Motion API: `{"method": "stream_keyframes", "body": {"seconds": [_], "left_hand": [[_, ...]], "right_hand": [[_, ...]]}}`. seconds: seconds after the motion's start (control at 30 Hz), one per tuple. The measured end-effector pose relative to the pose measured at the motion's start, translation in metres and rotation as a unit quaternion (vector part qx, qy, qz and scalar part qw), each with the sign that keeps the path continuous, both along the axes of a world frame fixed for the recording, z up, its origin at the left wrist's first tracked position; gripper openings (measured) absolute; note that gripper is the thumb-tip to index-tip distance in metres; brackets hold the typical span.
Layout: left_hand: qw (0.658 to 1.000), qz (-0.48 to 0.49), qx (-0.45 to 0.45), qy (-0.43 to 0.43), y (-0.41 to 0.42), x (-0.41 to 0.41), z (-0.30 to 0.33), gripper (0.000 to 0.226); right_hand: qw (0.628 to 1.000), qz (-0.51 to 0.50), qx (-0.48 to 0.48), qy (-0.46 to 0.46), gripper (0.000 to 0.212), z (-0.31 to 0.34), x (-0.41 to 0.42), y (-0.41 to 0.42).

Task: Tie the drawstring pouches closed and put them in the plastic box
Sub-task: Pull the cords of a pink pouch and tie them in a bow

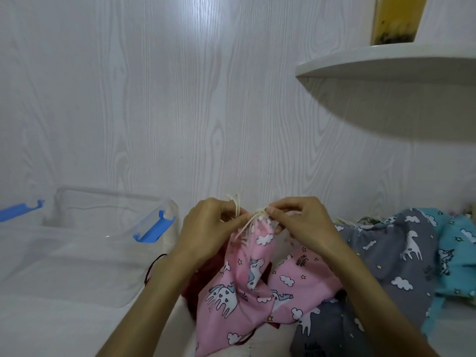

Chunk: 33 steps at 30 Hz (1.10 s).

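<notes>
1. You are holding the pink unicorn pouch (247, 256) up off the bench (64, 325), near the middle of the scene, its gathered mouth topmost between your two hands.
2. Your left hand (206, 228) is pinching the cream drawstring (238, 204), fingers curled round it; one cord end is sticking up above the knuckles.
3. Your right hand (304, 222) is pinching the cord at the gathered neck, fingertips closed tight on it.
4. The clear plastic box (85, 253) is sitting open on the left, its blue latches (154, 228) hanging out; what lies inside, you cannot tell.
5. A second pink pouch (304, 284) is lying under your right forearm, touching the held one.
6. A grey pouch (401, 258) and a turquoise pouch (456, 253) are lying further right.
7. Something dark red (195, 287) is lying beneath the held pouch.
8. A white shelf (386, 63) is jutting out far right.
</notes>
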<state>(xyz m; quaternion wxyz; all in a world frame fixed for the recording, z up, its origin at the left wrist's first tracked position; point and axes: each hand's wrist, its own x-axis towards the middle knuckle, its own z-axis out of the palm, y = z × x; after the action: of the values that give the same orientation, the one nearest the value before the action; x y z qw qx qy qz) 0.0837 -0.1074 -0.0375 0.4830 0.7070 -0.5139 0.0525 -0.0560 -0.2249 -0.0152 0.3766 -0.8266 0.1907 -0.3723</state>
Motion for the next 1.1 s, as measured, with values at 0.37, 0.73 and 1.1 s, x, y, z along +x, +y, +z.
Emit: {"method": "stream_keyframes", "body": {"seconds": [0.37, 0.73, 1.1], "left_hand": [[0.998, 0.012, 0.045, 0.049, 0.001, 0.007, 0.008, 0.029], [0.935, 0.047, 0.343, 0.08, 0.038, 0.013, 0.013, 0.047], [0.921, 0.089, 0.356, -0.128, 0.056, -0.012, -0.021, 0.008]], "right_hand": [[0.893, -0.137, -0.363, 0.228, 0.018, -0.008, 0.0, -0.003], [0.917, 0.197, -0.099, 0.332, 0.072, 0.007, -0.019, -0.008], [0.876, 0.086, -0.254, 0.401, 0.016, -0.023, 0.012, 0.021]]}}
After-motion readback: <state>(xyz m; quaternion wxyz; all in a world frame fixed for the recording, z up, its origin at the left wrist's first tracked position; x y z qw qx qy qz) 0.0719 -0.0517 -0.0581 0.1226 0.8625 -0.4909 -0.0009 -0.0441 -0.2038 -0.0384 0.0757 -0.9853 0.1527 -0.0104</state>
